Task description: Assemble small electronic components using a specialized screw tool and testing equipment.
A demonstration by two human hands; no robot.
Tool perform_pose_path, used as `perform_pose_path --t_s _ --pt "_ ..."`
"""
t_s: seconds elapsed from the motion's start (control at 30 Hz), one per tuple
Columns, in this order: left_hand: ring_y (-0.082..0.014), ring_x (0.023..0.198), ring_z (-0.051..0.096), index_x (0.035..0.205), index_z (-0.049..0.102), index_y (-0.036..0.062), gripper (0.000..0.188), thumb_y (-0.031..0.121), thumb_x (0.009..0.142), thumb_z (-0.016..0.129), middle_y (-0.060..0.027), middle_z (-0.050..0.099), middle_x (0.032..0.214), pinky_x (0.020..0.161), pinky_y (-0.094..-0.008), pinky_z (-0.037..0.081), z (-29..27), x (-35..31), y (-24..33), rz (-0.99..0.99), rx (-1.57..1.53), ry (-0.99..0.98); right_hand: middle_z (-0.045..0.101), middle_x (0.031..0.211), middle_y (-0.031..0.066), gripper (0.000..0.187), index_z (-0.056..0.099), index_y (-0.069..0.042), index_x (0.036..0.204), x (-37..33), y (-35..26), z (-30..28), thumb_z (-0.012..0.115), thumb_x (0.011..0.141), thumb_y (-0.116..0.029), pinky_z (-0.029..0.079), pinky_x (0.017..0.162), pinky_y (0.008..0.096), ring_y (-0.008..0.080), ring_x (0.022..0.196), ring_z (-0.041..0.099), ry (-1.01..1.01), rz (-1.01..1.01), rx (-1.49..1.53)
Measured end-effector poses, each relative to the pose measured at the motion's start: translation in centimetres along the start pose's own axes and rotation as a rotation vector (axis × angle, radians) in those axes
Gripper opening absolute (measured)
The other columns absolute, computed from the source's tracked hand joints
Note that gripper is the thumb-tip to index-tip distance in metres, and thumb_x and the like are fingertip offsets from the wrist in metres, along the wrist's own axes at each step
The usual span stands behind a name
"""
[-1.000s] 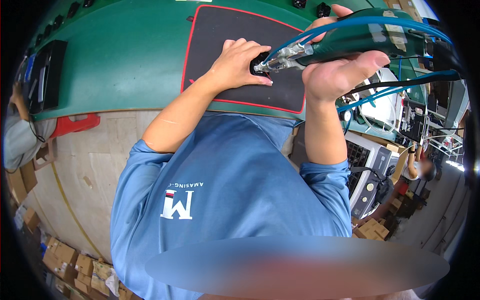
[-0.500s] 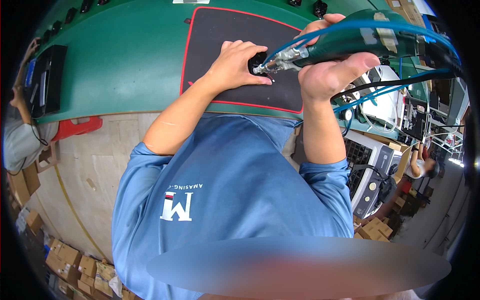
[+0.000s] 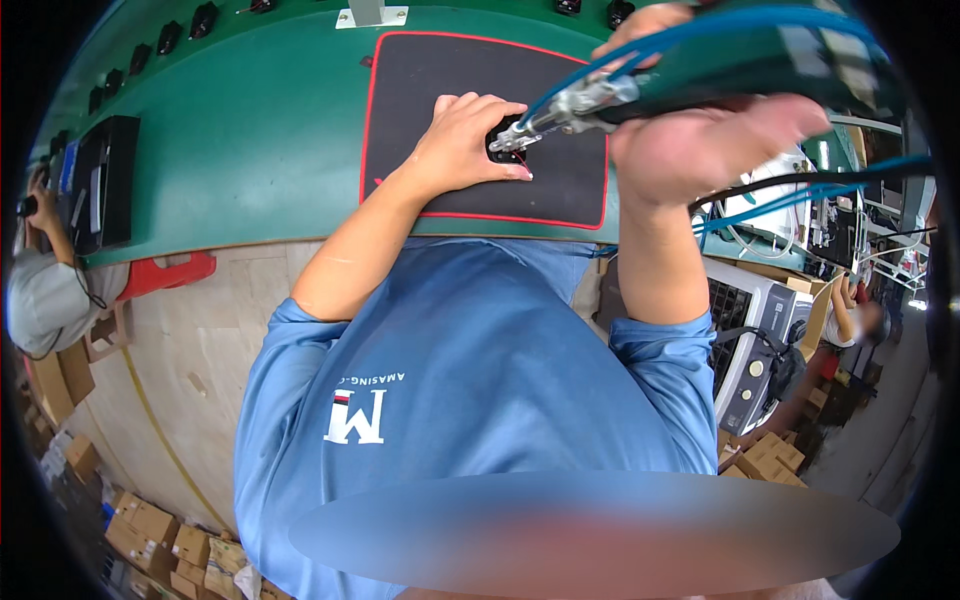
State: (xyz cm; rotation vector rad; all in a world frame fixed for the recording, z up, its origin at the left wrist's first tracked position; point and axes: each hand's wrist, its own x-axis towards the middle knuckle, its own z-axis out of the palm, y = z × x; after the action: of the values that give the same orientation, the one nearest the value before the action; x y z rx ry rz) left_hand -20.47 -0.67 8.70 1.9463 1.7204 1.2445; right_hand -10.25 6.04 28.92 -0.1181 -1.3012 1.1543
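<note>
My left hand [image 3: 452, 150] is closed round a small black part [image 3: 511, 158], thumb on its near side and fingers on its far side, holding it on the dark mat [image 3: 480, 198]. Thin red wire shows beside the part. In my right hand [image 3: 690, 150] is a dark green power screwdriver [image 3: 735, 70], its body slanting up to the right and blurred by motion. Its metal nose [image 3: 575, 105] points down-left, the tip at the black part between my left thumb and fingers. Whether the tip touches cannot be made out.
A blue hose [image 3: 690, 38] arches over the screwdriver; other blue and black lines [image 3: 800, 185] run off right. Small black parts [image 3: 170, 38] line the green table's [image 3: 270, 130] far edge. A black tray [image 3: 108, 190] stands left, near another person's hand [image 3: 45, 210]. A metal post foot [image 3: 372, 17] stands beyond the mat.
The screwdriver's tip has shifted slightly left over the black part, and its body has swung up and right with my right hand. My left hand still holds the part. The whole view has shifted slightly.
</note>
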Motion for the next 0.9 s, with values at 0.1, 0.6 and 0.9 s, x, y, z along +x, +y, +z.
perform_pose_path --t_s 0.1,0.6,0.9 --pt "-0.0256 0.102 0.058 0.123 0.064 0.0106 0.078 0.052 0.061 0.089 -0.0041 0.065 0.106 0.092 -0.0391 0.035 0.1 -0.1 -0.2 0.032 -0.027 0.048 0.061 0.099 0.0145 0.087 0.048 0.002 0.127 -1.8 1.9 -0.9 0.029 0.095 -0.078 0.049 0.056 0.0255 0.0133 0.062 0.057 0.015 0.163 -0.033" --pt "-0.0260 0.104 0.056 0.124 0.064 0.0098 0.081 0.056 0.061 0.087 -0.0044 0.063 0.107 0.094 -0.0392 0.035 0.1 0.0 0.0 0.002 0.022 0.014 0.059 0.074 0.0081 0.079 0.053 0.000 0.113 -1.0 2.5 -2.0 0.030 0.097 -0.075 0.045 0.051 0.0250 0.0135 0.057 0.055 0.008 0.164 -0.064" --pt "-0.0246 0.108 0.056 0.127 0.064 0.0112 0.080 0.054 0.064 0.087 -0.0041 0.065 0.115 0.097 -0.0387 0.035 -0.2 -0.1 0.1 0.005 0.037 -0.003 0.066 0.102 0.0150 0.065 0.055 -0.003 0.120 1.7 0.9 -0.8 0.023 0.107 -0.058 0.046 0.048 0.0212 0.0087 0.058 0.056 -0.061 -0.204 -0.211"
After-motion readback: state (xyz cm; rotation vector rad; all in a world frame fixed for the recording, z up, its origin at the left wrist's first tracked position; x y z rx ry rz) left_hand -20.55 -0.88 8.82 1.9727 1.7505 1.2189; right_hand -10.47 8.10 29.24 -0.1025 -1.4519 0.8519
